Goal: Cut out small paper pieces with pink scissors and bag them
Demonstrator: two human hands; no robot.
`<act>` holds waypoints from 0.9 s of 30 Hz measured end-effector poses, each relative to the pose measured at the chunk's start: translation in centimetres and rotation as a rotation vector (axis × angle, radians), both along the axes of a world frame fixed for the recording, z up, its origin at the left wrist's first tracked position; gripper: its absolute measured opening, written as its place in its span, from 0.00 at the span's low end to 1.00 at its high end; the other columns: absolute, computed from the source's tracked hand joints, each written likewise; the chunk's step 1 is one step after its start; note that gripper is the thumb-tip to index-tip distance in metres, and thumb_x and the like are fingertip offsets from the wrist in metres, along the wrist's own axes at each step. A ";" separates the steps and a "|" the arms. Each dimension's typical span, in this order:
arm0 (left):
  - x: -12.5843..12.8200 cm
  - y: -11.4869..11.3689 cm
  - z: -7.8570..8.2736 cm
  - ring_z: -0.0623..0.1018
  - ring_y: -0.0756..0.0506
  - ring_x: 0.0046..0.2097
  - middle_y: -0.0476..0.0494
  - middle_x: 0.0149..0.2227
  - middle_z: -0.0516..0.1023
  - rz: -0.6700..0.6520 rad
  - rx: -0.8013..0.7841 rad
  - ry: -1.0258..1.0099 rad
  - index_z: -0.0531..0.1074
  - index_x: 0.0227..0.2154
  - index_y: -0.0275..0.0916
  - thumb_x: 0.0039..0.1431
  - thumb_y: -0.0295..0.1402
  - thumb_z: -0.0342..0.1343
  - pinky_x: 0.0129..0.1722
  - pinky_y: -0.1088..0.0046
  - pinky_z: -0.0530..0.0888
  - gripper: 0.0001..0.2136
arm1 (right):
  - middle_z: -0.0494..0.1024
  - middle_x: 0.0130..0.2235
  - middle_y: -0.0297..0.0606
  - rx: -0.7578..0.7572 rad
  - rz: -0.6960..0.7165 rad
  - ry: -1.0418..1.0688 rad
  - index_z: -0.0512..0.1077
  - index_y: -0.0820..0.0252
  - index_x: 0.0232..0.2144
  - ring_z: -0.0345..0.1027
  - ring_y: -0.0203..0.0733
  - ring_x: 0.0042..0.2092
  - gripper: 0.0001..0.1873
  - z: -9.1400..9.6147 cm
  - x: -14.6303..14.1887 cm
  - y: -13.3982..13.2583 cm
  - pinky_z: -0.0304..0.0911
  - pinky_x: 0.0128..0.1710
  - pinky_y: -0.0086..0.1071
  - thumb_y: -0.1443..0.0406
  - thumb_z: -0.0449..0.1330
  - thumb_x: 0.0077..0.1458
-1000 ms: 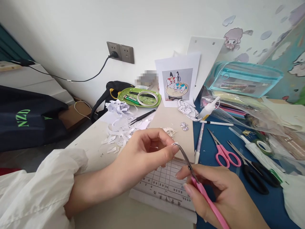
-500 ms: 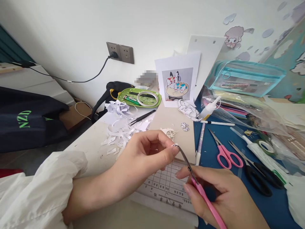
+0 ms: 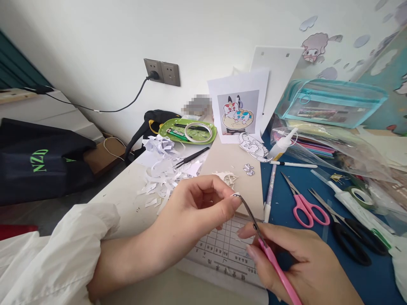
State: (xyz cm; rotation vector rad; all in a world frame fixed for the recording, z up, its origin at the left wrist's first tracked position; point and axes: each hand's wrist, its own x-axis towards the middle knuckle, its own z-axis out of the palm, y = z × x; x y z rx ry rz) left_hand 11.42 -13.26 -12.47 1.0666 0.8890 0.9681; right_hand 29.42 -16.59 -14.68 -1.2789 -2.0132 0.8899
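Between thumb and forefinger, my left hand [image 3: 193, 212] pinches a small white paper piece [image 3: 235, 195], of which only a tiny edge with a dark printed line shows. My right hand [image 3: 302, 254] grips curved-blade scissors with pink handles [image 3: 274, 262]. The blade tips reach the paper right at my left fingertips; how far they are apart is too small to tell. Under both hands lies a printed form sheet [image 3: 219, 254]. Beyond them, a tan board [image 3: 241, 186] carries paper clippings [image 3: 227, 180] and a small cutout [image 3: 249, 169].
White paper scraps [image 3: 162, 178], black tweezers [image 3: 192, 156] and a green tray [image 3: 168, 137] lie left. A printed picture [image 3: 241, 112] leans behind a larger cutout [image 3: 253, 146]. Right are a glue bottle [image 3: 280, 148], pink scissors [image 3: 310, 209], black scissors [image 3: 346, 241] and a teal pouch [image 3: 333, 103].
The whole view has shifted slightly, with the surroundings a little farther right in the picture. Both hands keep nearly the same pose, with the scissors still at the paper piece.
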 end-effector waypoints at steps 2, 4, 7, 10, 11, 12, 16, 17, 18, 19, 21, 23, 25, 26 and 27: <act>0.0 0.0 0.0 0.64 0.57 0.21 0.54 0.20 0.68 -0.004 0.000 0.000 0.70 0.22 0.35 0.53 0.29 0.60 0.19 0.84 0.63 0.07 | 0.72 0.19 0.28 0.010 -0.014 0.010 0.74 0.54 0.30 0.62 0.32 0.17 0.08 -0.2 -0.1 0.0 0.59 0.17 0.22 0.69 0.56 0.49; 0.0 0.1 0.0 0.64 0.57 0.21 0.54 0.20 0.68 -0.008 0.004 0.001 0.70 0.22 0.35 0.53 0.29 0.60 0.19 0.84 0.62 0.07 | 0.70 0.18 0.27 -0.023 -0.027 0.028 0.74 0.54 0.30 0.60 0.32 0.17 0.07 -0.4 -0.2 -0.1 0.58 0.16 0.23 0.69 0.56 0.50; 0.0 0.2 -0.1 0.63 0.57 0.21 0.55 0.20 0.68 -0.007 0.011 0.008 0.70 0.22 0.36 0.53 0.30 0.60 0.19 0.84 0.62 0.07 | 0.65 0.16 0.26 -0.120 -0.042 0.047 0.73 0.53 0.30 0.54 0.32 0.16 0.06 -0.4 -0.1 -0.1 0.54 0.14 0.24 0.65 0.56 0.52; -0.1 0.2 -0.3 0.63 0.57 0.21 0.55 0.20 0.67 -0.002 0.014 0.023 0.70 0.22 0.36 0.53 0.30 0.60 0.19 0.84 0.62 0.07 | 0.63 0.15 0.26 -0.172 -0.055 0.044 0.73 0.53 0.30 0.53 0.32 0.16 0.04 -0.1 0.2 -0.1 0.54 0.14 0.24 0.63 0.57 0.52; -0.1 0.2 -0.3 0.63 0.57 0.21 0.55 0.20 0.67 0.000 0.013 0.028 0.70 0.22 0.36 0.53 0.30 0.60 0.19 0.84 0.62 0.07 | 0.63 0.16 0.26 -0.172 -0.065 0.045 0.73 0.53 0.29 0.54 0.32 0.16 0.03 0.1 0.3 -0.1 0.55 0.15 0.24 0.63 0.58 0.51; -0.1 0.2 -0.3 0.63 0.57 0.21 0.55 0.20 0.67 -0.002 0.013 0.033 0.70 0.22 0.36 0.53 0.30 0.60 0.19 0.84 0.62 0.07 | 0.64 0.16 0.27 -0.172 -0.077 0.044 0.72 0.53 0.28 0.55 0.32 0.17 0.02 0.2 0.3 -0.1 0.55 0.15 0.24 0.63 0.59 0.50; 0.0 0.0 -0.1 0.64 0.57 0.21 0.55 0.20 0.68 -0.014 -0.001 0.050 0.70 0.22 0.36 0.52 0.30 0.61 0.19 0.83 0.62 0.07 | 0.67 0.19 0.29 -0.230 -0.139 0.101 0.73 0.54 0.27 0.61 0.34 0.20 0.03 1.0 0.1 -0.1 0.60 0.19 0.25 0.63 0.62 0.44; 0.0 0.0 0.0 0.64 0.57 0.21 0.55 0.20 0.68 -0.023 -0.007 0.053 0.70 0.22 0.36 0.52 0.30 0.61 0.19 0.83 0.62 0.07 | 0.67 0.20 0.29 -0.262 -0.156 0.142 0.73 0.54 0.27 0.61 0.35 0.21 0.04 1.2 0.0 -0.1 0.61 0.20 0.25 0.63 0.62 0.44; 0.1 0.1 0.0 0.64 0.57 0.21 0.55 0.20 0.68 -0.032 -0.013 0.058 0.70 0.22 0.35 0.52 0.30 0.61 0.19 0.83 0.61 0.07 | 0.67 0.21 0.30 -0.299 -0.171 0.189 0.74 0.54 0.28 0.62 0.35 0.22 0.05 1.3 0.0 -0.1 0.62 0.20 0.26 0.63 0.62 0.45; 0.1 0.1 0.0 0.64 0.57 0.21 0.55 0.20 0.68 -0.043 -0.019 0.065 0.70 0.22 0.35 0.52 0.30 0.61 0.19 0.83 0.61 0.07 | 0.67 0.22 0.30 -0.335 -0.185 0.233 0.74 0.54 0.29 0.61 0.34 0.22 0.05 1.4 -0.1 -0.2 0.62 0.20 0.26 0.63 0.61 0.45; 0.2 0.2 0.1 0.63 0.56 0.21 0.54 0.20 0.68 -0.064 -0.024 0.090 0.71 0.23 0.35 0.52 0.30 0.61 0.20 0.82 0.60 0.06 | 0.65 0.22 0.28 -0.392 -0.205 0.299 0.73 0.54 0.31 0.60 0.33 0.20 0.06 1.4 -0.2 -0.1 0.61 0.20 0.26 0.63 0.60 0.46; 0.2 0.2 0.0 0.63 0.56 0.22 0.54 0.20 0.68 -0.089 -0.020 0.127 0.71 0.24 0.35 0.52 0.31 0.61 0.20 0.81 0.60 0.06 | 0.64 0.22 0.27 -0.419 -0.209 0.347 0.72 0.54 0.32 0.61 0.32 0.20 0.06 1.4 -0.1 0.0 0.60 0.21 0.27 0.63 0.60 0.48; 0.2 0.2 -0.2 0.63 0.55 0.22 0.54 0.20 0.67 -0.120 -0.006 0.163 0.71 0.24 0.35 0.53 0.32 0.60 0.20 0.81 0.59 0.07 | 0.64 0.21 0.26 -0.440 -0.202 0.402 0.71 0.55 0.33 0.63 0.32 0.21 0.05 1.4 -0.1 0.2 0.61 0.22 0.27 0.63 0.59 0.51; 0.2 0.2 -0.3 0.63 0.55 0.22 0.54 0.20 0.66 -0.137 0.001 0.175 0.71 0.24 0.36 0.53 0.33 0.60 0.20 0.80 0.58 0.07 | 0.65 0.22 0.27 -0.456 -0.194 0.431 0.71 0.55 0.33 0.63 0.33 0.22 0.05 1.5 0.0 0.4 0.61 0.23 0.26 0.62 0.58 0.53; 0.2 0.2 -0.4 0.62 0.55 0.22 0.55 0.19 0.65 -0.157 0.006 0.183 0.70 0.24 0.36 0.53 0.33 0.60 0.20 0.80 0.57 0.07 | 0.66 0.22 0.27 -0.475 -0.184 0.454 0.70 0.55 0.33 0.64 0.33 0.22 0.05 1.5 0.0 0.5 0.61 0.23 0.26 0.61 0.57 0.55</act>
